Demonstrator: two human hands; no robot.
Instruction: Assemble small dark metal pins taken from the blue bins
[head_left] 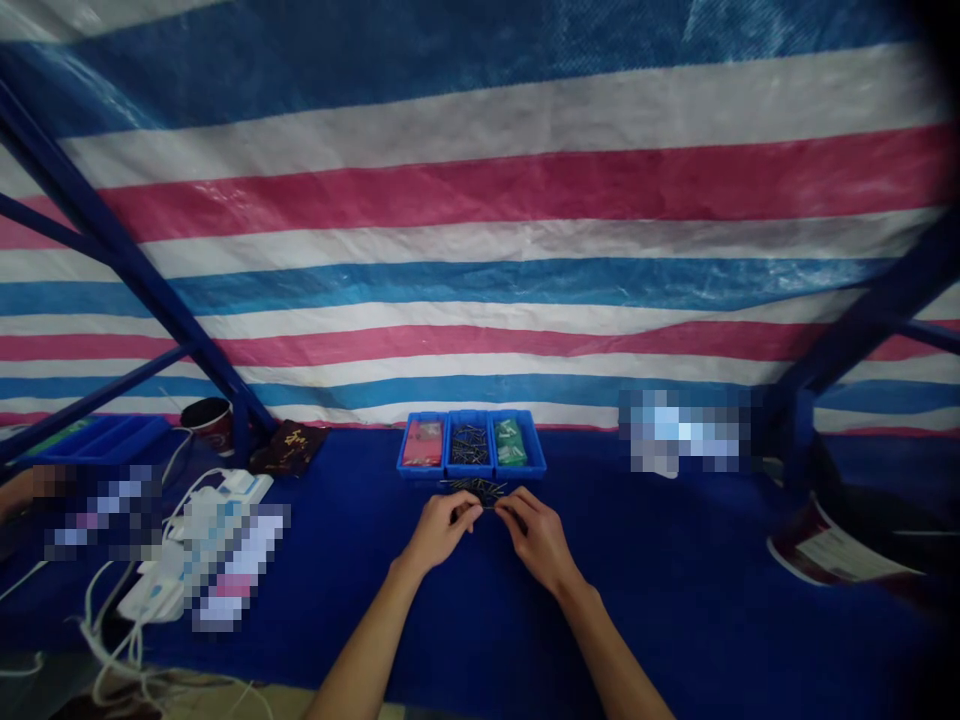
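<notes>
My left hand [438, 530] and my right hand [541, 540] are close together over the blue table, thumbs and fingertips pinched. Whatever lies between the fingertips is too small to make out. Just beyond them is a loose pile of thin dark screw-like pieces [474, 488], some with a yellowish glint. Behind the pile, three joined blue bins stand in a row. The left bin [403, 465] holds a pink packet [423, 448]. More thin dark pieces [470, 445] fill the middle one. In the right bin [538, 466] are white pieces on green [511, 441].
To the left are white power strips [232, 490] with tangled cables [112, 640], a dark packet [291, 447] and a cup [208, 422]. Another person's arm [19, 492] enters at the far left. A dark red container [840, 545] stands right. Blue frame posts [142, 285] flank a striped sheet [480, 190].
</notes>
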